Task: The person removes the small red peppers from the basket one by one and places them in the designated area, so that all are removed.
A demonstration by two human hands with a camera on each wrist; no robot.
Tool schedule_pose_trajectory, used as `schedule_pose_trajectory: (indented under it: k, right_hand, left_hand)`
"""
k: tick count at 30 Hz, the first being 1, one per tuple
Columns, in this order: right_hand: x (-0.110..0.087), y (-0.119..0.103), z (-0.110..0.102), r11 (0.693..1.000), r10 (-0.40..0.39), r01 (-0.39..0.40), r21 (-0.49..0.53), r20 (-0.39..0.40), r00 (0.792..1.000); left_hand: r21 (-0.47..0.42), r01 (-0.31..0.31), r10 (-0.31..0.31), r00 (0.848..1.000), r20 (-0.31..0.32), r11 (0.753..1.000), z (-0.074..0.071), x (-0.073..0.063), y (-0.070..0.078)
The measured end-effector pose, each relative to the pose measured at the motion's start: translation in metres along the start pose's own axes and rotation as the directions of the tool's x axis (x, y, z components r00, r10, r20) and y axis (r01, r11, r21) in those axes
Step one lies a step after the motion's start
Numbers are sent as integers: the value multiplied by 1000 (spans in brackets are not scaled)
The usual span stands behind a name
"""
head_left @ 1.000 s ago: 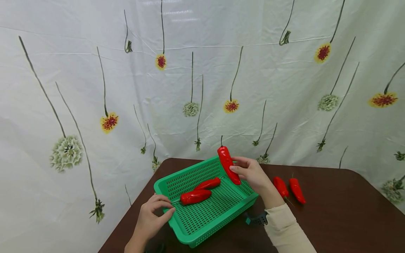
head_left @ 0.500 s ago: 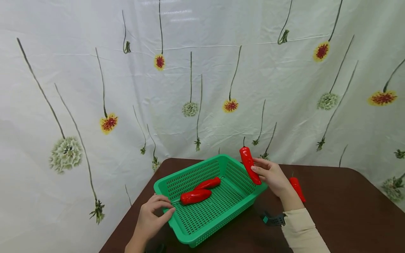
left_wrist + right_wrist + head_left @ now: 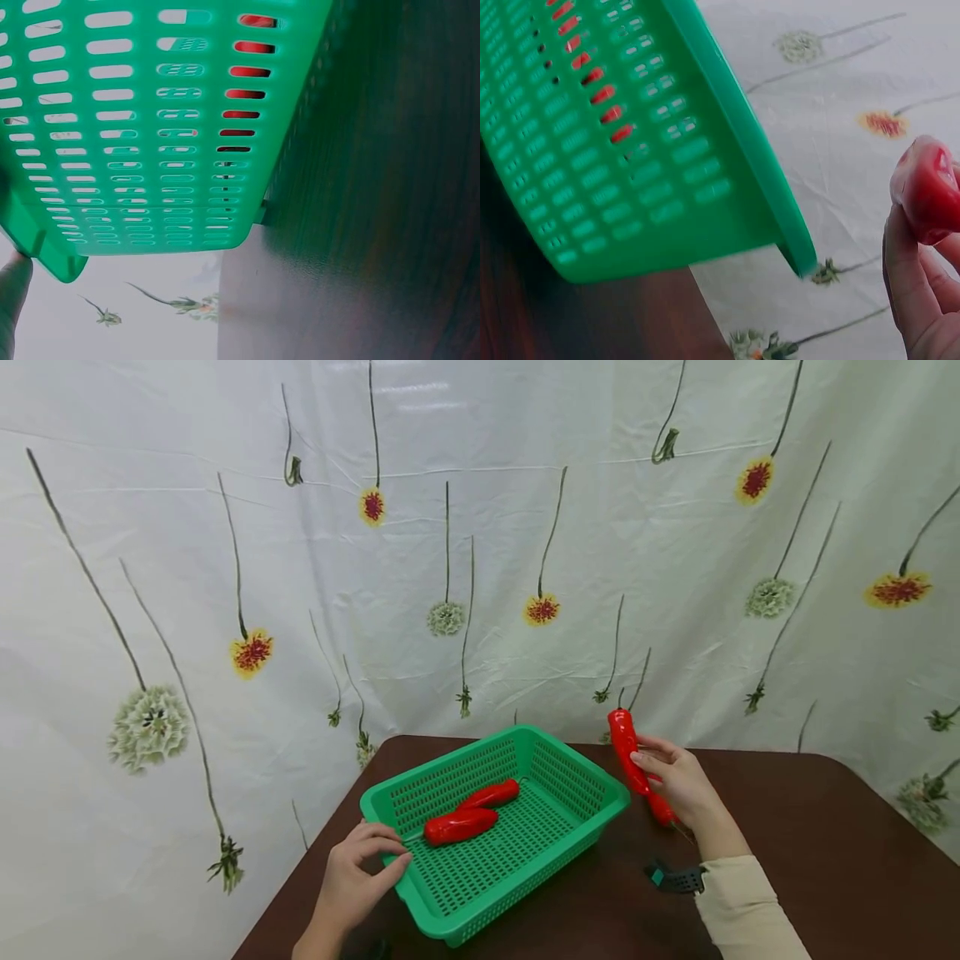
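Note:
My right hand (image 3: 684, 785) pinches a red chili pepper (image 3: 627, 748) between thumb and fingers, held nearly upright just right of the basket with its stem up. In the right wrist view the held pepper (image 3: 927, 191) shows end-on. My left hand (image 3: 362, 870) holds the near left rim of the green plastic basket (image 3: 517, 906), thumb and fingertips at the edge. Two red peppers lie inside: a larger one (image 3: 460, 827) in front and another (image 3: 491, 794) behind it. The left wrist view shows the basket's slotted side wall (image 3: 150, 150) and a bit of one finger (image 3: 15, 289).
Behind my right hand another red pepper (image 3: 662, 810) lies on the dark brown table (image 3: 817, 843), partly hidden. A dark strap with a teal tag (image 3: 675, 878) sits at my right wrist. A white flower-printed cloth (image 3: 480, 568) hangs behind the table.
My right hand has carried its pepper rightward, from above the basket to beyond its right rim. The second pepper on the table is now hidden behind the hand. My left hand stays at the rim.

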State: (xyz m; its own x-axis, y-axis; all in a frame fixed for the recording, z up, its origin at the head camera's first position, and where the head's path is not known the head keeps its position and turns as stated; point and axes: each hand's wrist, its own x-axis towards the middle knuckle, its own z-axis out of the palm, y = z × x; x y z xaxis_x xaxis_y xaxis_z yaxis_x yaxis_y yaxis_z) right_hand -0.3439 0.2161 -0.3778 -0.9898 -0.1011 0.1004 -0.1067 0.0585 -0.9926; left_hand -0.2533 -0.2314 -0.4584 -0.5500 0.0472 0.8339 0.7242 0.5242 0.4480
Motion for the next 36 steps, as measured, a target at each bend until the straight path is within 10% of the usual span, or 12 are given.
schedule_pose_trajectory:
  k: [19, 36]
  right_hand:
    - [-15, 2, -58, 983, 40, -3, 182, -196, 980]
    - [-7, 34, -69, 979, 195, -146, 145, -420, 886]
  left_hand:
    - [11, -5, 5, 1000, 7, 1000, -1, 3, 0]
    - [22, 42, -42, 999, 19, 999, -2, 2, 2]
